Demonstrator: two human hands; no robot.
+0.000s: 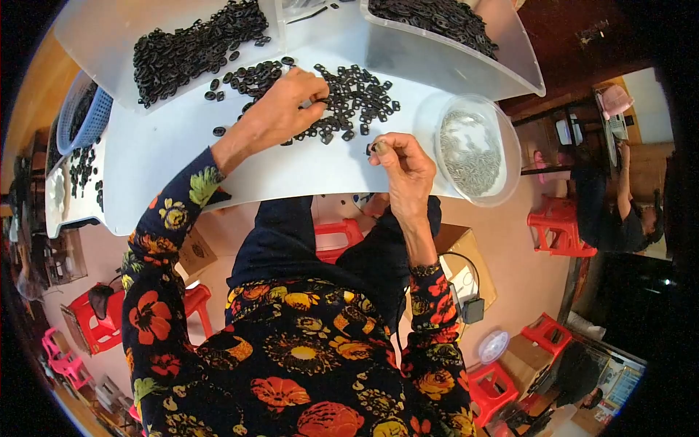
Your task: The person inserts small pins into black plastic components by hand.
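Over loose black plastic pieces [357, 102] on the white table [175, 156], my left hand [280, 103] has its fingers curled and thumb drawn in. Whatever lies between those fingertips is hidden. More black oval pieces [251, 79] are spread just beyond the left wrist. Lower and to the right, near the table's front edge, my right hand [408, 169] pinches a small black piece [370, 149] between thumb and forefinger. Close by on its right is a round clear tub [507, 149] with many thin silvery metal pins [470, 160] in it.
Two translucent bins of black pieces, a left bin [91, 33] and a right bin [444, 69], stand at the back. A blue basket [91, 120] is at the far left. Red stools [557, 226] and cartons stand on the floor. Two other people are off to the right.
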